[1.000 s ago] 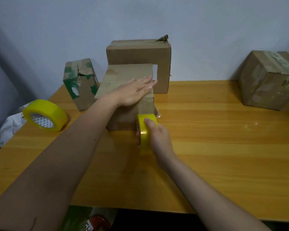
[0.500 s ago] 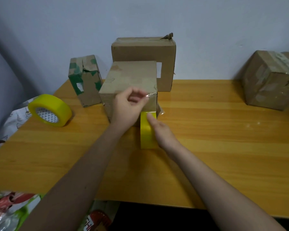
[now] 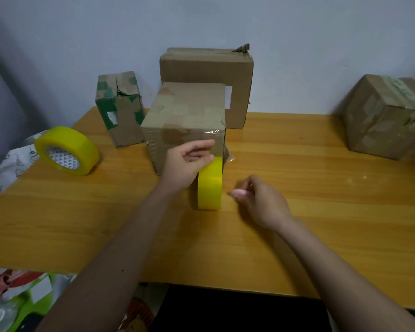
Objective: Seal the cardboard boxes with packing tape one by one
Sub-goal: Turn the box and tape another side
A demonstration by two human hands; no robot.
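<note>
Taping the middle box
Left hand grips the yellow tape roll; right hand, at 3 o'clock, hangs loose, holding nothing. No readable writing.

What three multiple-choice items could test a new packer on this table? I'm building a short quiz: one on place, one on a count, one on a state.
1. Where does the upright tape roll stand?
A. On top of a box
B. On the table, against the near box's front
C. On the floor

2. How many cardboard boxes are in view?
A. Two
B. Four
C. Six

3. What is the right hand doing?
A. Gripping the roll
B. Pressing the box's top
C. Hovering free beside the roll

Key:
1 B, the upright tape roll rests on the table by the near box.
2 B, four show.
3 C, the right hand touches nothing.
</note>
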